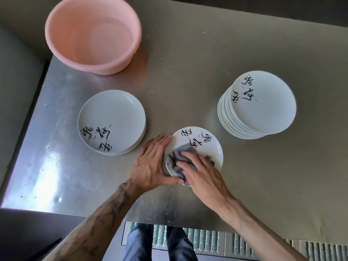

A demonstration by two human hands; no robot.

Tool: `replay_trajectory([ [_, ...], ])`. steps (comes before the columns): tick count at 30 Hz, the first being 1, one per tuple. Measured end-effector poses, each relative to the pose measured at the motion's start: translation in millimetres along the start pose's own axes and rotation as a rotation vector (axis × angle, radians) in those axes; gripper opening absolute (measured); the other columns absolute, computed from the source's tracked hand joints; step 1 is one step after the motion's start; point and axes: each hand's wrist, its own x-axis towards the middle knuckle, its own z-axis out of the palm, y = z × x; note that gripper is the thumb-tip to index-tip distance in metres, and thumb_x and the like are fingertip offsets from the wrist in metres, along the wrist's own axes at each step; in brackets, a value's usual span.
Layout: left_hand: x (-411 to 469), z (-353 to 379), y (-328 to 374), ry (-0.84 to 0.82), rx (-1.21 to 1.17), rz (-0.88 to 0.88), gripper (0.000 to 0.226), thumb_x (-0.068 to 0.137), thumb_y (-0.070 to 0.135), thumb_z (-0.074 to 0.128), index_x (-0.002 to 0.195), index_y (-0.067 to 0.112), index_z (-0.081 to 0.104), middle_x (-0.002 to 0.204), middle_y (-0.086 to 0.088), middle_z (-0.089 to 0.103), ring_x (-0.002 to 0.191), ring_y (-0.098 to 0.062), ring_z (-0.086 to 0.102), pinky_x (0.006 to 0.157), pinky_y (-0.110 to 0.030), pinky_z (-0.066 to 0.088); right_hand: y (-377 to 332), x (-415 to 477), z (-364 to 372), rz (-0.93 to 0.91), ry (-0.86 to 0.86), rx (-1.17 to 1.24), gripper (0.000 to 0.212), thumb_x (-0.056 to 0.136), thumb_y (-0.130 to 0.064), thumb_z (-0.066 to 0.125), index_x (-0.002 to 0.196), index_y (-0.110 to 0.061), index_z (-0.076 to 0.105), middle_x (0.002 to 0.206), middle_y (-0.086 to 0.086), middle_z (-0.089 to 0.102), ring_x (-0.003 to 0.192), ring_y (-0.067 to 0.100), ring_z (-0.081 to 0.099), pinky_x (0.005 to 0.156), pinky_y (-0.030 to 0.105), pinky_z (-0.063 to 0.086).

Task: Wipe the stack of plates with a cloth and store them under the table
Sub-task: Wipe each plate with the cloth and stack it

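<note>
Stack at left [113,113]: low, on the bench [178,81], likely the wiped plates.
Left hand [150,162]: straight fingers brace the plate [205,146] rim against sliding.
Right hand [205,174]: flat fingers press the cloth [175,159] on it.
Stack at right [263,104]: tall, probably unwiped.

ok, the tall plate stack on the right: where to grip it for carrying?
Probably under the bottom plate's rim of the tall stack, left hand from its left side, right hand from its right. It is many loose shallow plates; a higher grip would lift only some.
</note>
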Motion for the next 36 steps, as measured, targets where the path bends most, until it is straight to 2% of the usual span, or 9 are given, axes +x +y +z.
replay_trajectory([
  [5,-0.4,-0.7,0.5,-0.011,0.019,-0.002,0.134,0.061,0.098,0.062,0.161,0.015,0.026,0.168,0.006,0.028,0.157,-0.011,0.016,0.129,-0.039,0.014,24.2,-30.4,-21.5,0.243,0.036,-0.074,0.041,0.096,-0.027,0.062,0.137,-0.023,0.061,0.147,0.001,0.048,0.131,0.022,0.048,0.104,0.036,0.049],
  [9,-0.4,-2.2,1.2,-0.021,0.042,0.019,0.133,0.063,0.099,0.059,0.162,0.016,0.026,0.169,0.006,0.023,0.158,-0.012,0.014,0.129,-0.041,0.014,6.8,-44.3,-16.7,0.172,-0.031,-0.053,0.038,0.098,-0.029,0.06,0.136,-0.026,0.062,0.148,-0.003,0.048,0.133,0.018,0.047,0.106,0.035,0.048],
  [14,-0.1,-1.4,0.9,-0.006,0.037,0.016,0.13,0.064,0.097,0.061,0.162,0.018,0.028,0.168,0.006,0.026,0.157,-0.012,0.016,0.128,-0.04,0.015,29.9,-10.3,-21.4,0.301,0.07,-0.1,0.04,0.096,-0.022,0.062,0.136,-0.02,0.061,0.147,0.004,0.05,0.13,0.027,0.051,0.103,0.042,0.051],
  [20,-0.3,-0.1,0.3,-0.004,0.024,0.014,0.131,0.064,0.097,0.061,0.162,0.016,0.028,0.168,0.006,0.027,0.157,-0.012,0.017,0.127,-0.042,0.02,5.6,33.8,1.0,0.103,0.024,0.022,0.05,0.088,-0.016,0.064,0.137,-0.022,0.058,0.15,-0.001,0.045,0.135,0.021,0.045,0.115,0.035,0.035],
  [22,0.0,0.7,0.0,-0.001,0.022,0.014,0.132,0.063,0.097,0.061,0.161,0.015,0.028,0.168,0.006,0.026,0.157,-0.012,0.017,0.127,-0.041,0.02,-2.6,18.1,13.1,0.018,-0.013,0.04,0.053,0.085,-0.015,0.071,0.136,-0.022,0.057,0.151,0.0,0.044,0.134,0.022,0.045,0.116,0.034,0.034],
  [24,-0.1,0.9,-0.1,-0.005,0.021,0.008,0.132,0.063,0.098,0.06,0.162,0.016,0.027,0.169,0.007,0.025,0.157,-0.011,0.016,0.128,-0.04,0.018,0.6,13.1,13.3,-0.045,-0.031,0.024,0.05,0.09,-0.016,0.069,0.138,-0.024,0.056,0.152,0.001,0.044,0.136,0.022,0.045,0.116,0.036,0.036],
  [28,0.5,1.8,0.2,-0.014,0.024,-0.006,0.132,0.063,0.098,0.061,0.161,0.016,0.027,0.167,0.004,0.029,0.157,-0.011,0.017,0.128,-0.035,0.012,24.1,38.0,-6.4,0.08,0.038,-0.018,0.04,0.097,-0.023,0.064,0.136,-0.025,0.06,0.149,0.001,0.047,0.135,0.023,0.047,0.115,0.034,0.035],
  [32,-0.1,1.9,1.0,-0.007,0.022,-0.014,0.133,0.062,0.098,0.062,0.162,0.017,0.027,0.167,0.006,0.029,0.157,-0.01,0.017,0.129,-0.034,0.01,27.2,3.2,-21.2,0.261,0.043,-0.076,0.039,0.098,-0.029,0.056,0.137,-0.027,0.058,0.149,-0.002,0.046,0.132,0.021,0.047,0.109,0.035,0.043],
  [36,0.5,1.7,-1.0,-0.005,0.03,0.012,0.135,0.06,0.1,0.058,0.162,0.018,0.026,0.169,0.007,0.025,0.157,-0.01,0.016,0.128,-0.039,0.015,7.0,-41.3,-16.5,0.191,-0.054,0.004,0.037,0.097,-0.032,0.06,0.134,-0.033,0.058,0.145,-0.009,0.045,0.127,0.016,0.048,0.106,0.035,0.045],
])
